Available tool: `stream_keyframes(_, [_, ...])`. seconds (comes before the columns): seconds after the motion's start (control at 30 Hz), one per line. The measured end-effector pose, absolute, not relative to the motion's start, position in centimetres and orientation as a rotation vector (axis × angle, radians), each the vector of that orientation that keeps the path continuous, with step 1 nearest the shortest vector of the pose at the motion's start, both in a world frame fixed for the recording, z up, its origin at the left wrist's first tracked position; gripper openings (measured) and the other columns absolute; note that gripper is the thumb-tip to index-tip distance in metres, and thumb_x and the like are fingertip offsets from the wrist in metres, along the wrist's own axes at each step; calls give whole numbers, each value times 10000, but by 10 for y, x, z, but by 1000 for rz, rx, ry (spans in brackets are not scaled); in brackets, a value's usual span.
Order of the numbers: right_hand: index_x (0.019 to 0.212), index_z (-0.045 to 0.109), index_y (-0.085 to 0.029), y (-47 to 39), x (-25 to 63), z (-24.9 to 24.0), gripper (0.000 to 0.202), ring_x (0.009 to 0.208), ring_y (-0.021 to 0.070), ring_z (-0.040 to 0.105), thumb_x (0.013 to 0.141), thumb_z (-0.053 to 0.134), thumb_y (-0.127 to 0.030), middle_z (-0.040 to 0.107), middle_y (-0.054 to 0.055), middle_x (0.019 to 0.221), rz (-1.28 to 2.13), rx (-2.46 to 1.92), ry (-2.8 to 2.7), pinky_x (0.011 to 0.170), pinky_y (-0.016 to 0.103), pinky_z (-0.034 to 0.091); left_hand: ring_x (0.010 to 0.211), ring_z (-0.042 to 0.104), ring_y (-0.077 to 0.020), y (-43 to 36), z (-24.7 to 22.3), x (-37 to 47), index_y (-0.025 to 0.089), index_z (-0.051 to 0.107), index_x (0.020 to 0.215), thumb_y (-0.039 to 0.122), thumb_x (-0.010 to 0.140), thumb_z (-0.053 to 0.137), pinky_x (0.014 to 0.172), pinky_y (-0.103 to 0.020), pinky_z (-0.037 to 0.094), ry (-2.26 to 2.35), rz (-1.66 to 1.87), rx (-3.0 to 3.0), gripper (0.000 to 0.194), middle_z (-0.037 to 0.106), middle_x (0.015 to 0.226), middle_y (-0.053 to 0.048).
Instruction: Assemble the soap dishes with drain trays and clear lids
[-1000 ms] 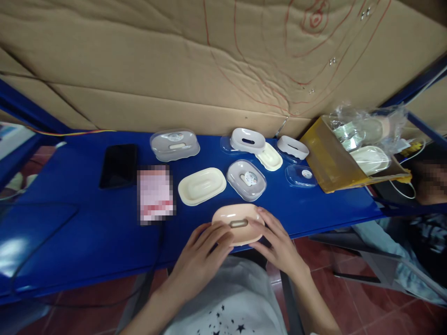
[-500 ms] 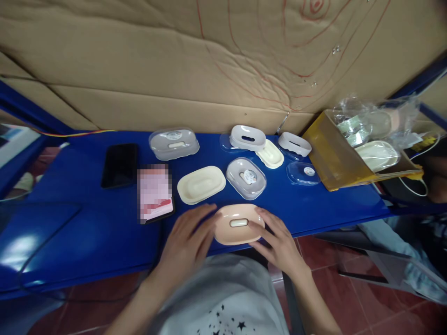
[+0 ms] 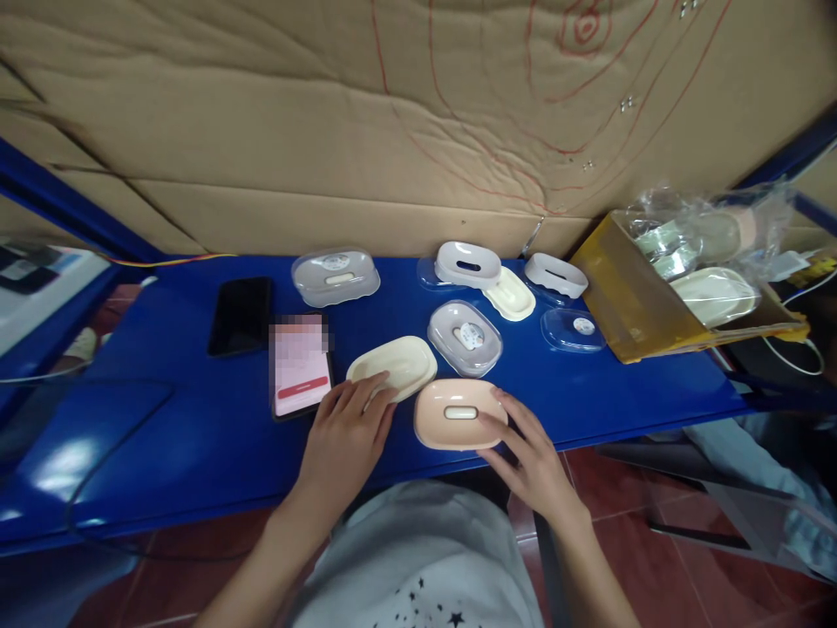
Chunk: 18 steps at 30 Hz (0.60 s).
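A peach soap dish with a pale oval slot in its middle sits at the table's front edge. My right hand grips its right end, thumb at the near side and fingers over the rim. To its upper left, a cream oval soap dish tray lies close to the peach dish. My left hand has its fingers over the tray's near left rim; what the thumb touches is partly hidden. Behind them is a lavender soap dish under a clear, stickered lid.
Two phones, one dark and one with a lit pink screen, lie at left. Further back are a lidded grey dish, two grey slotted tops and a clear lid. A cardboard box holds wrapped dishes.
My left hand has left the peach dish's left side and taken hold of the cream tray, which has shifted slightly towards me. My right hand stays on the peach dish.
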State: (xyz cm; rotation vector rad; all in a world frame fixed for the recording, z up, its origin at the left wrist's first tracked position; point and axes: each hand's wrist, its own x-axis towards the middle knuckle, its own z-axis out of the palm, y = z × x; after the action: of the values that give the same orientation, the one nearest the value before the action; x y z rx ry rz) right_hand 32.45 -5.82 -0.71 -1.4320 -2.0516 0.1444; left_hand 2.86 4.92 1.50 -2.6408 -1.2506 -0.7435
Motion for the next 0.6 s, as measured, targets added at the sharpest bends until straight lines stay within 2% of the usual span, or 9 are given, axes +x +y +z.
stream_keyframes(0.2, [1575, 572, -299, -58, 327, -5, 512, 1541, 336, 544, 1077, 677, -249, 529, 137, 1676, 184, -1455, -1997, 1208, 560, 564, 1161, 755, -307, 32, 12, 13, 222, 645, 1276, 166, 1112, 540, 1048, -521, 548, -1320, -746, -2668, 202, 744, 1402, -109])
stream_keyframes(0.4, [1558, 578, -312, -62, 341, -1, 486, 1555, 338, 522, 1083, 671, -271, 509, 125, 1687, 165, -1577, -1955, 1233, 583, 531, 1218, 740, -302, 25, 8, 13, 210, 628, 1296, 172, 1126, 511, 1124, -557, 533, -1329, -773, -2698, 210, 724, 1421, -130])
stream_keyframes(0.6, [1487, 638, -312, -78, 369, -6, 412, 1552, 364, 520, 1081, 674, -366, 507, 113, 1693, 69, -1789, -1809, 1225, 611, 515, 1269, 725, -291, 21, 4, 17, 193, 643, 1294, 160, 1119, 511, 1196, -580, 503, -1230, -809, -2819, 222, 717, 1435, -129])
